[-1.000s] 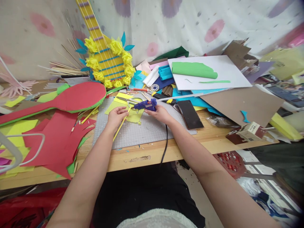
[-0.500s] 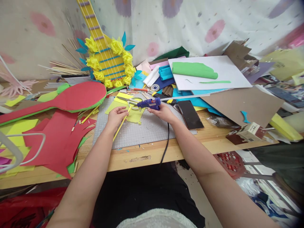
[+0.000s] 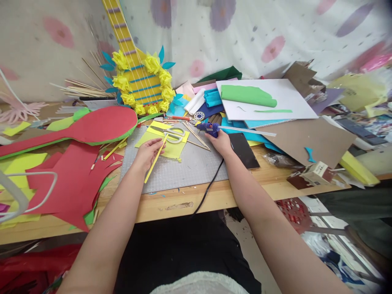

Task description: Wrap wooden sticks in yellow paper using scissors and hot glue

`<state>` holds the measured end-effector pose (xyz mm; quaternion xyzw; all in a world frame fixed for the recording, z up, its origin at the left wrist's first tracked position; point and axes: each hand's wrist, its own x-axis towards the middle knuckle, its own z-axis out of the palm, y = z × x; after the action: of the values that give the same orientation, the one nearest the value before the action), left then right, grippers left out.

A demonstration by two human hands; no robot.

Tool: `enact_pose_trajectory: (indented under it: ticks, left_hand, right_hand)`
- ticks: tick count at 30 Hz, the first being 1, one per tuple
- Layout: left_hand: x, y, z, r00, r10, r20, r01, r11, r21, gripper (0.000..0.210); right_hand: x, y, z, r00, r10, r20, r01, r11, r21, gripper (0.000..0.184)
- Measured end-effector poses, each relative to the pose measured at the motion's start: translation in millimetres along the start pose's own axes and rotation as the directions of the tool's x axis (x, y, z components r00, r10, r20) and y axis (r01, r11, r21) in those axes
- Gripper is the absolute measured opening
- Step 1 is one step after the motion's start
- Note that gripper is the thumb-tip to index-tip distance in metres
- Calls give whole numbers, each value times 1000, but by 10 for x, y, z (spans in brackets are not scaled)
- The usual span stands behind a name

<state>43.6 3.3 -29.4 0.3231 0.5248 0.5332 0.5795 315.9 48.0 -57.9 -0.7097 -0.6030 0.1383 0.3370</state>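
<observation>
Flowered fabric (image 3: 190, 36) in white, pink and purple hangs behind a crowded wooden table (image 3: 211, 200). Near its front edge lies a grey gridded cutting mat (image 3: 190, 173), and above it the two hands are apart from each other. Thumb and fingers of the left hand (image 3: 149, 154) are pinched on a thin yellow strip (image 3: 153, 165), which slants from the fingertips down toward the person. The right hand (image 3: 221, 143) is clamped on a blue glue gun (image 3: 211, 129), its nozzle toward the left; how the fingers sit on the trigger I cannot tell. A long pale glue stick (image 3: 248, 131) juts from the gun's back end, and a black cord (image 3: 210, 185) runs down past the table's edge.

Between the hands, scissors (image 3: 174, 135) with pale handles lie on yellow paper (image 3: 172, 152), and thin wooden sticks (image 3: 196, 135) lie just beside them. Partly hidden by the right arm is a dark phone (image 3: 245, 151).

Farther back stands a yellow paper guitar (image 3: 142, 87) (ringed with yellow flowers and blue leaves, no less). To the left rests a red cutout (image 3: 105, 123) with green edging, above jagged red paper (image 3: 72, 183). On the right, a green roll (image 3: 248, 96) lies on a white board (image 3: 294, 96), with brown cardboard (image 3: 312, 139) nearer the front.
</observation>
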Motion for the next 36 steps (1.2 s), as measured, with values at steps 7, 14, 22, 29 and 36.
enact_pose_trajectory:
  ticks: [7,14,22,29,36]
  left_hand:
    - [-57,31,38,999,-44,32,45,998,-34,16]
    - [-71,53,31,994,-77,72,79,996,-31,12]
    - [-136,82,64,953,-215,215,228,973,-41,13]
    - [-104,45,-16,916,-279,288,260,960,105,14]
    - [-113,-10,-13,934,-184,307,109,963,248,18]
  right_hand:
    - [-50,-58,-77,998,-48,-43,42,992,-117,53]
    - [-273,-262,-417,956,-40,292,66,995,-80,31]
    - [-344,-960,144,705,-397,587,-201,683,702,30]
    - [-291,-1062,346,794,-293,532,-333,522,785,36]
    - [-302,-1002,370,807,-221,547,-367,538,759,31]
